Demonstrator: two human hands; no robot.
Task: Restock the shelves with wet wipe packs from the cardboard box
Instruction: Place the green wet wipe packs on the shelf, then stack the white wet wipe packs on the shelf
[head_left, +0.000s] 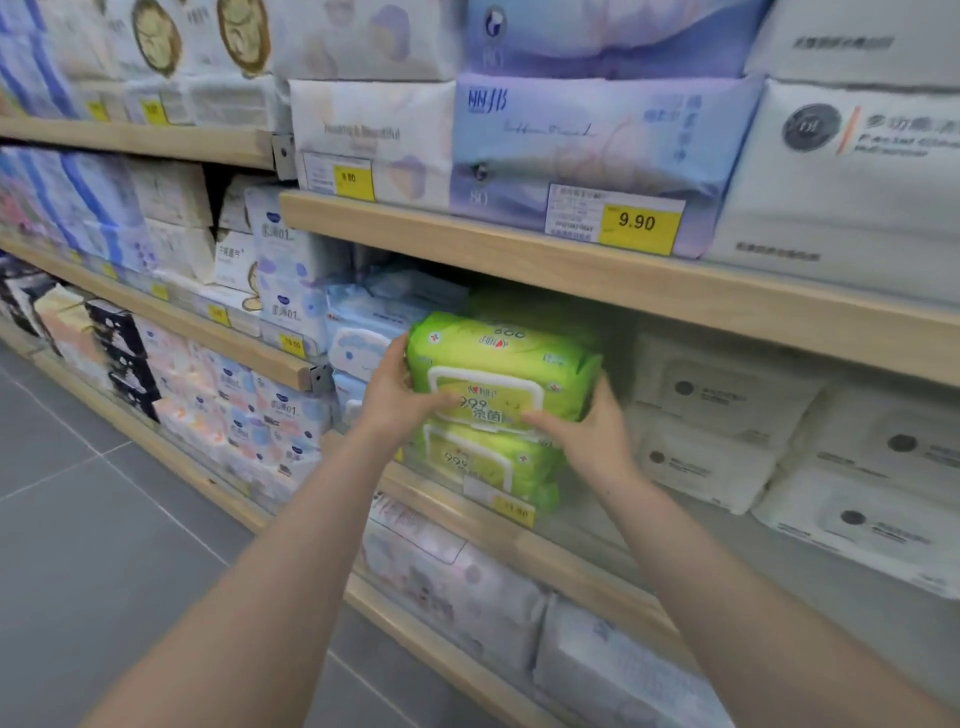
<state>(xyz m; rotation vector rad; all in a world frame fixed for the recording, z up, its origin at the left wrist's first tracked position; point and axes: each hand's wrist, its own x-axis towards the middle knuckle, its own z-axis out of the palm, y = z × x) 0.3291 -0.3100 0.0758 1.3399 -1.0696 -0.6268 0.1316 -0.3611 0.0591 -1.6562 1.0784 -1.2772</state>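
A green wet wipe pack (498, 358) with a yellow label and white lid lies on top of another green pack (483, 462) on the middle wooden shelf (519, 540). My left hand (395, 389) grips the top pack's left end, thumb across its front. My right hand (587, 431) holds its right end from the front and underneath. The cardboard box is out of view.
Light blue packs (363, 338) stand just left of the green stack, white packs (727, 426) to its right. The shelf above (571, 265) hangs low over the stack, carrying purple and white tissue packs. More packs fill the shelf below. Grey tiled floor (104, 519) lies at the left.
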